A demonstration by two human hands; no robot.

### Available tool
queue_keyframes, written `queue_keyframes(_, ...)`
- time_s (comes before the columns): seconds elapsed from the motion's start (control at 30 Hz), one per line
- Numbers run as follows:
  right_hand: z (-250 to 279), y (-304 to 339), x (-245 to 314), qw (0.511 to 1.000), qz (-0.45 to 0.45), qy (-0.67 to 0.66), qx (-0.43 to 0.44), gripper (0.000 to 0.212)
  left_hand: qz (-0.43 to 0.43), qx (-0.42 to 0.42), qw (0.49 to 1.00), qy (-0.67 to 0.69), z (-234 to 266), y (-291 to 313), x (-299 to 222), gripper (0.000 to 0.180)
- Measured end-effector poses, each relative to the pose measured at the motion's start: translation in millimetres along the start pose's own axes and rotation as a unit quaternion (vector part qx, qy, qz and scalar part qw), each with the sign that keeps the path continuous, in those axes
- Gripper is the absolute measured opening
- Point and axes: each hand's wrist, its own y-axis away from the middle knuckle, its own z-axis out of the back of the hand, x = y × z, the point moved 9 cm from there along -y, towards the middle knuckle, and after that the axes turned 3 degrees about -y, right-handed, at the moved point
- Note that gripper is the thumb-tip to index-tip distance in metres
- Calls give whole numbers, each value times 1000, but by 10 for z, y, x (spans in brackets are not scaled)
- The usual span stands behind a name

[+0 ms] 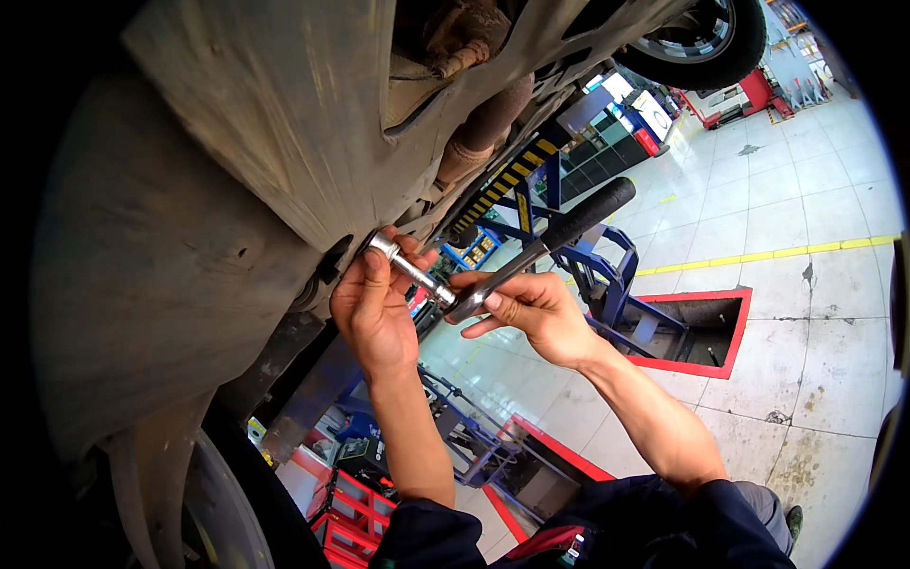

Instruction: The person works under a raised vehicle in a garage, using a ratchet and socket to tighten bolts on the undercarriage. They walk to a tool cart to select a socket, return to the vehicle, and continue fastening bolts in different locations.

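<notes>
1. Ratchet wrench (550, 239) slants in front of the person, its black handle pointing up and to the right, its metal head low and to the left.
2. A shiny extension bar (425, 279) runs from that head up and leftward to a wider socket (384, 245), close beneath the edge of a large grey underbody panel (270, 104).
3. The left hand (382, 327) has its grip closed on the socket end of the bar: the thumb lies along the near side, the fingers curl behind. Whether the fingertips touch the panel, I cannot tell.
4. The right hand (547, 318) has its grip closed on the ratchet wrench near the head, thumb in front and fingers behind; the black handle extends free beyond it.
5. Both forearms rise from dark sleeves (431, 533) at the lower edge.
6. Above the hands, a brownish pipe (483, 123) runs under the vehicle, and a wheel (754, 47) hangs at upper right.
7. Behind the tools stands a blue lift (616, 270), near a red-framed floor pit (735, 346).
8. A yellow line (758, 258) crosses the pale tiled floor (834, 351).
9. At the bottom, left of the left forearm, sits a red rack (353, 517).
</notes>
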Motion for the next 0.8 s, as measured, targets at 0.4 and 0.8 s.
queue_keyframes(0.4,-543,-222,474,764,234,578,-168,20,0,-15,1000,6,36,-8,34,33)
queue_keyframes(0.8,-383,-364,-300,950,-184,-204,-150,36,10,-37,999,-36,41,22,-12,32)
